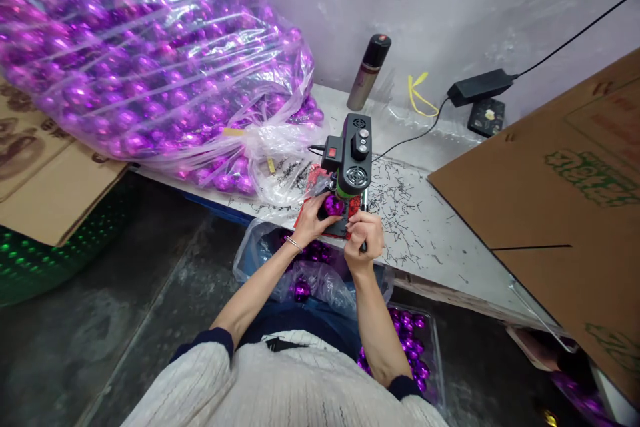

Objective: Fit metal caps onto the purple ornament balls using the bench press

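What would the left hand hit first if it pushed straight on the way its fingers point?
The left hand points at the purple ball it holds under the black machine; past that, probably the lever in the right hand, though depth is unclear.

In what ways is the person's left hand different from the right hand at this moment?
The left hand holds a purple ball under the black machine; the right hand is closed around a thin metal handle beside it. The left wrist wears a bracelet; the right wrist is bare. Both hands are at the table edge, close together.
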The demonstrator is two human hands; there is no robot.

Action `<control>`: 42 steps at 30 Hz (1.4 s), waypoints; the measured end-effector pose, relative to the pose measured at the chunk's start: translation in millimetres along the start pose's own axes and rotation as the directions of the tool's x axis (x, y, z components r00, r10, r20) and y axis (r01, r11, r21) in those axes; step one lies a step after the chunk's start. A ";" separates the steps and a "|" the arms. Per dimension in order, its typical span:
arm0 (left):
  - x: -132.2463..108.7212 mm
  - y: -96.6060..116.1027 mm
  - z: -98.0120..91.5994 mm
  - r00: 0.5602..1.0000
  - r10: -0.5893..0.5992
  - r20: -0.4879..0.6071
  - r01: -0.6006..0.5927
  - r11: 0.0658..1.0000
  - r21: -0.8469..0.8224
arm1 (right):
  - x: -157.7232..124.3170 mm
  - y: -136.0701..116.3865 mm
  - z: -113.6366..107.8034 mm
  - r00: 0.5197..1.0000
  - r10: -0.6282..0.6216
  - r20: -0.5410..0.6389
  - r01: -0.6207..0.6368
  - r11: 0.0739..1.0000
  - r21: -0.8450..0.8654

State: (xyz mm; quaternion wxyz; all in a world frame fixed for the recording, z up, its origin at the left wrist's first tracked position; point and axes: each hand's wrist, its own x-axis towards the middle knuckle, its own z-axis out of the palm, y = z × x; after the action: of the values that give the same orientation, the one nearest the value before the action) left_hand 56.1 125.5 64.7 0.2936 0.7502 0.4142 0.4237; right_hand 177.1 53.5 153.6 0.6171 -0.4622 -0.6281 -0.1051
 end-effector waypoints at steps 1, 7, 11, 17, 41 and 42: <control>0.1 -0.1 0.1 1.000 0.002 -0.002 -0.002 1.000 0.005 | -3.1 2.5 1.2 1.000 -0.008 -0.002 0.008 1.000 0.001; -0.6 -0.7 1.1 1.000 0.025 -0.017 -0.025 1.000 0.004 | -11.6 10.6 6.1 0.999 -0.026 -0.042 0.026 1.000 0.004; -0.7 -0.3 0.9 1.000 -0.001 -0.011 0.001 1.000 -0.001 | -14.3 13.0 7.0 0.999 -0.029 -0.045 0.030 0.999 0.015; -0.9 -0.3 0.8 1.000 -0.001 -0.006 0.001 1.000 -0.016 | -19.1 16.8 8.2 0.998 -0.027 -0.054 0.028 0.999 0.020; 5.6 -7.6 6.5 1.000 0.012 -0.020 -0.012 1.000 -0.001 | -16.7 14.2 15.9 0.995 -0.035 -0.091 0.036 0.999 0.017; 6.9 -8.3 7.2 1.000 0.015 -0.022 -0.015 1.000 -0.008 | -10.6 10.1 14.9 0.994 0.010 -0.109 -0.006 0.999 0.036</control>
State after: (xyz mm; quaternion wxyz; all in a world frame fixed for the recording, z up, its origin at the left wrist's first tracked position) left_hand 61.4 134.8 57.4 0.2891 0.7472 0.4101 0.4357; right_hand 172.3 64.7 136.7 0.6590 -0.4474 -0.5933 -0.1164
